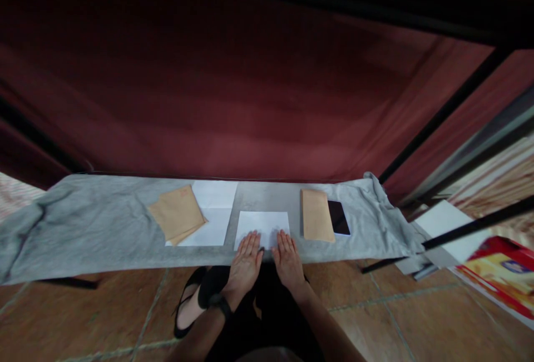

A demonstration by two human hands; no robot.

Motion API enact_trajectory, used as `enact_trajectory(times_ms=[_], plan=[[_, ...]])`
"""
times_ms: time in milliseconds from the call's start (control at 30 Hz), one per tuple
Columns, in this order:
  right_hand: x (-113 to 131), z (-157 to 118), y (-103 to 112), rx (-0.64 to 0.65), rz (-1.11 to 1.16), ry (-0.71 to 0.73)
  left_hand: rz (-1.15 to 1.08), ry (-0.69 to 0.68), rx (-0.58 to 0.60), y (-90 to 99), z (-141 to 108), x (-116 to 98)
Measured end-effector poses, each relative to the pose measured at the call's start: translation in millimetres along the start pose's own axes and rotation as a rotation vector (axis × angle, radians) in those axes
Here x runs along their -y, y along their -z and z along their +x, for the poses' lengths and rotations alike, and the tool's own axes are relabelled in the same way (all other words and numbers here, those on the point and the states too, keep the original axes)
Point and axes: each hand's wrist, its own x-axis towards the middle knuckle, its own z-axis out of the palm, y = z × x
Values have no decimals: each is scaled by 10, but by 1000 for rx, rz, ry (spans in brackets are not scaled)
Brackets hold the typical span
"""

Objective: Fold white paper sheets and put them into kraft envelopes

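Lying flat, fingers [251,242] barely spread, hands [245,267] [289,266] touch paper [262,222] on grey cloth [108,226] before red backdrop [250,106].

The small paper [263,224] and larger sheet [217,223] are showing white. The left envelopes [179,214] and right stack [317,217] are sharing tan brown. The phone [339,217] is showing black, the cloth [104,228] plain grey, the backdrop [250,128] dark red; floor tiles [125,306] are mixing orange-brown with paler lines.
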Motion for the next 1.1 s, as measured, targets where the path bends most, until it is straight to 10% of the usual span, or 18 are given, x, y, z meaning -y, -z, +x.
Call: enact_trajectory(times_ms=[500,1100], plan=[[27,-152,-33,1,-11,-54,39,63,17,17,-77,88],[152,921,-425,231,71,-49,21,-23,120,-373,771,344]])
